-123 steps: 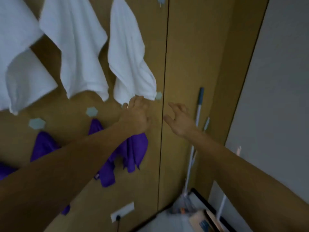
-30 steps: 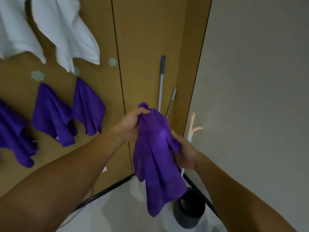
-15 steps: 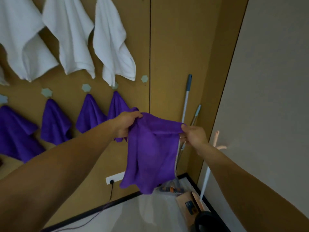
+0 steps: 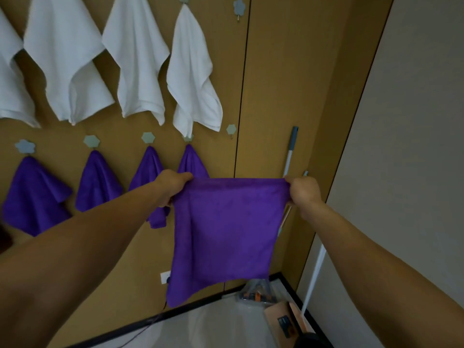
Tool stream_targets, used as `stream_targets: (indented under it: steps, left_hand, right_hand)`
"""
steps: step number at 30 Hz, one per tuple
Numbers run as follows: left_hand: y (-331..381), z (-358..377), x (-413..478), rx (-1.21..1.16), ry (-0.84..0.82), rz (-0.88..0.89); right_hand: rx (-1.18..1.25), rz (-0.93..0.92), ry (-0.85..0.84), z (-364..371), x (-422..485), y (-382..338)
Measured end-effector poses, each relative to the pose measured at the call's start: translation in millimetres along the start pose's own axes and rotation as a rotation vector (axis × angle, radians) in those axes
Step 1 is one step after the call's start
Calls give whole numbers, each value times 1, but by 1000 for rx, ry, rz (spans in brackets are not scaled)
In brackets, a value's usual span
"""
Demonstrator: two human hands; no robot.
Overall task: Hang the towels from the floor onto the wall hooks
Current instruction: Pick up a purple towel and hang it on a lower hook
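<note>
In front of the wood-panel wall [image 4: 276,84], left hand [image 4: 170,187] & right hand [image 4: 303,192] each pinch a top corner of the square purple microfibre towel [image 4: 226,229], stretched flat betw. them.

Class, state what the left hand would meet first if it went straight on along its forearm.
Probably the rightmost hung purple towel, just beyond the left hand; the gap's depth is unclear.

Dim, even indoor light, soft shadows; wide-angle bending at the edges, near forearms perhaps slightly blurred
</note>
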State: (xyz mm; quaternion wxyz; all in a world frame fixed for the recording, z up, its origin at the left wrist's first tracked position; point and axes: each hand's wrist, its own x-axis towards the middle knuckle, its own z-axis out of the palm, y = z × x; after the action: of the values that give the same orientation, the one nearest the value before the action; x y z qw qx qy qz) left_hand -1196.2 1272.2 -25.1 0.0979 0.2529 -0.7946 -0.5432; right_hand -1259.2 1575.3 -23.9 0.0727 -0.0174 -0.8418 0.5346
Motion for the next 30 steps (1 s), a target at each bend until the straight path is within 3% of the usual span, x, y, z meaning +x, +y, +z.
stream_targets:
  steps: [3, 5, 10, 16, 18, 22, 26, 30]
  left_hand:
    - [-4, -1, 5, -2, -20, -42]
    - [-7, -2, 6, 71, -61, -65]
    - [-20, -7, 11, 199, -119, -56]
    - [-21, -5, 21, -208, -108, -120]
    - [-14, -4, 21, -356, -223, -196]
    - [-2, -7, 19, -390, -381, -221]
    - [-2, -9, 20, -220, -142, -133]
    - [-8, -12, 24, -93, 57, -121]
  right_hand:
    - [516, 141, 36, 5, -6, -5]
    - [616, 155, 40, 5, -9, -7]
    - [619, 106, 134, -11, -3, -4]
    - [415, 81, 251, -34, 14, 10]
    - [415, 116, 214, -40, 16, 15]
    - [541, 191, 78, -47, 17, 21]
    - [547, 205, -72, -48, 11, 21]
    - [485, 181, -63, -42, 6, 20]
